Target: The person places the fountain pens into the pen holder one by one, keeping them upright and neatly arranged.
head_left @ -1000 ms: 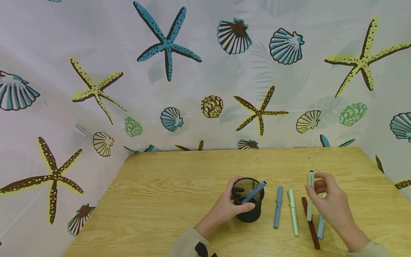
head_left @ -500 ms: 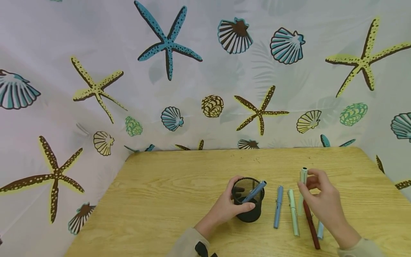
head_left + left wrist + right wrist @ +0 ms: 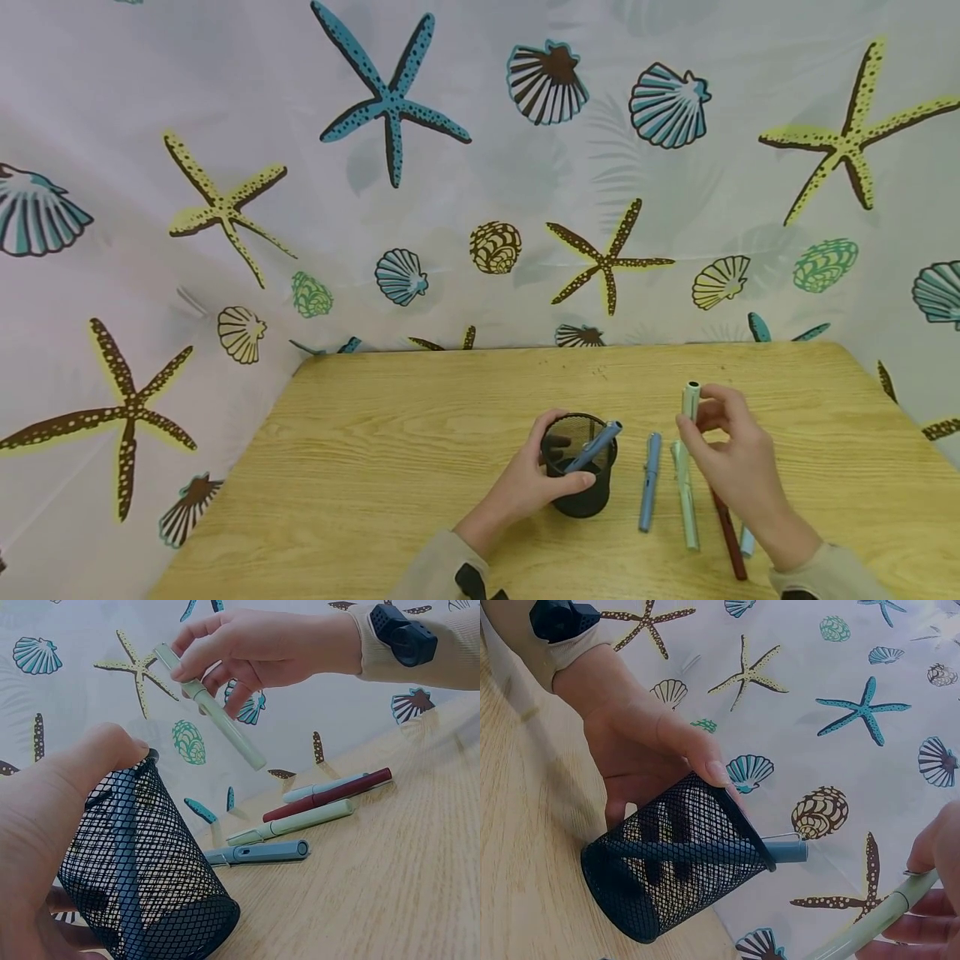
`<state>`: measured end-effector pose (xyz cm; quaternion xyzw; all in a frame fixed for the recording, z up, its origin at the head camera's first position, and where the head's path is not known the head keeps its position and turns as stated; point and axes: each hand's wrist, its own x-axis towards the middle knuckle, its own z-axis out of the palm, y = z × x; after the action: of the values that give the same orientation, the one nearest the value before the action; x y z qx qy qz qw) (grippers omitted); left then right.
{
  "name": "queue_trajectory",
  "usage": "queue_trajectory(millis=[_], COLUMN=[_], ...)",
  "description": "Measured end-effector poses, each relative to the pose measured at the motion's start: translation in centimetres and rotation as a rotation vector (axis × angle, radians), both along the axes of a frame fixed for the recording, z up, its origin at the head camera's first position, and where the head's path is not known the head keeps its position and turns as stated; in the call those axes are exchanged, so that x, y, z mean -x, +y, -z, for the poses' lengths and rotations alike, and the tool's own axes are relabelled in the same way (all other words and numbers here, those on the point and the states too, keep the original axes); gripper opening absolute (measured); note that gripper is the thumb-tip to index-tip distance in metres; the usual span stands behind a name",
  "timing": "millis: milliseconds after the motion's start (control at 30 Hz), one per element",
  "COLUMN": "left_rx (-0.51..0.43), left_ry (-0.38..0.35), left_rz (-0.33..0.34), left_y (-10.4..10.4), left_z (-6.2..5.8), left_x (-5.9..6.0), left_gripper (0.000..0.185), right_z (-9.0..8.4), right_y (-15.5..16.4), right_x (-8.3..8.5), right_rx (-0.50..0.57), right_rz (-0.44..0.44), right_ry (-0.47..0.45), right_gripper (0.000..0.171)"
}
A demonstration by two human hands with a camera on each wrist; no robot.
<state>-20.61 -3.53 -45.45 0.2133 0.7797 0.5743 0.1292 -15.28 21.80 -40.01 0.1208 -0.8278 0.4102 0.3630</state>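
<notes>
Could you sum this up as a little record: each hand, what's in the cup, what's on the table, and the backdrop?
Left hand: holds the cup
Right hand: pinches a green pen above the table
In cup: blue pen, leaning
On table: second blue pen, second green pen, red pen, light blue pen
Backdrop: cloth with starfish and shells
</notes>
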Motion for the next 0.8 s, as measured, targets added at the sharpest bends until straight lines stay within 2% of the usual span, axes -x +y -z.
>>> queue_trajectory(millis=[800], left_rx=[0.005], left_ry=[-0.006], left_rz=[-0.004], left_y=[0.0], left_z=[0.2], left_x=[0.0], left_gripper=[0.075], right_z=[-1.5], right_y=[-2.5], right_x=[1.0], right_rx=[0.053], right_rz=[-0.059], right_ry=[0.11], right_gripper=[0.043])
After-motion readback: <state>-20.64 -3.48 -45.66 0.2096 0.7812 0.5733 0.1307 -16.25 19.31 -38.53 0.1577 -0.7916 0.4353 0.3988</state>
